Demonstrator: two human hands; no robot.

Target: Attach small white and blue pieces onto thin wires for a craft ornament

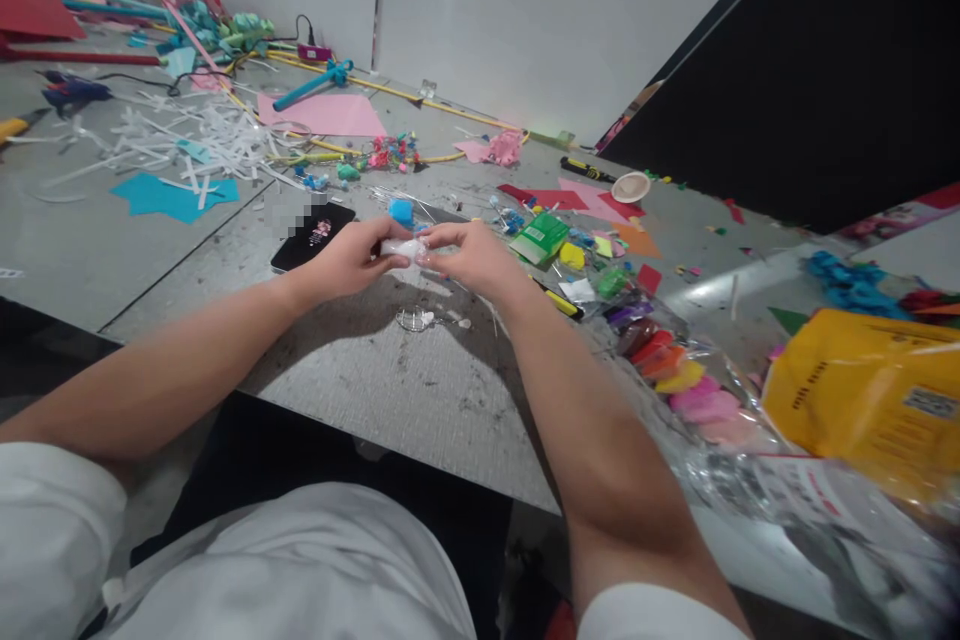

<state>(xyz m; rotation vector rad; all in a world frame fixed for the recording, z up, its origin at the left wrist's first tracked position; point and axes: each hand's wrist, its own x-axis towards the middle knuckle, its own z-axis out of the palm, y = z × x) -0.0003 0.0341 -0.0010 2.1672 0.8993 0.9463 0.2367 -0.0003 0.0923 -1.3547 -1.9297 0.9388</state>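
Note:
Both my hands meet above the grey table, their fingers closed on one small white piece [405,248]. It looks soft and partly see-through at the right end, like clay or something in plastic wrap; I cannot tell which. My left hand [352,255] pinches its left end, and my right hand [472,260] grips the right end. Just below them on the table lies a small wire piece [414,320] with a white bit beside it. A blue block [401,211] sits right behind the fingers. Left of my left hand rests a black phone [319,232] with a printed picture.
White paper strips [217,140] and a blue paper sheet [176,197] are at the left. On the right lie a green box [540,238], bagged coloured clay [679,370] and a yellow packet [862,400]. A white wall panel [540,20] stands behind the table.

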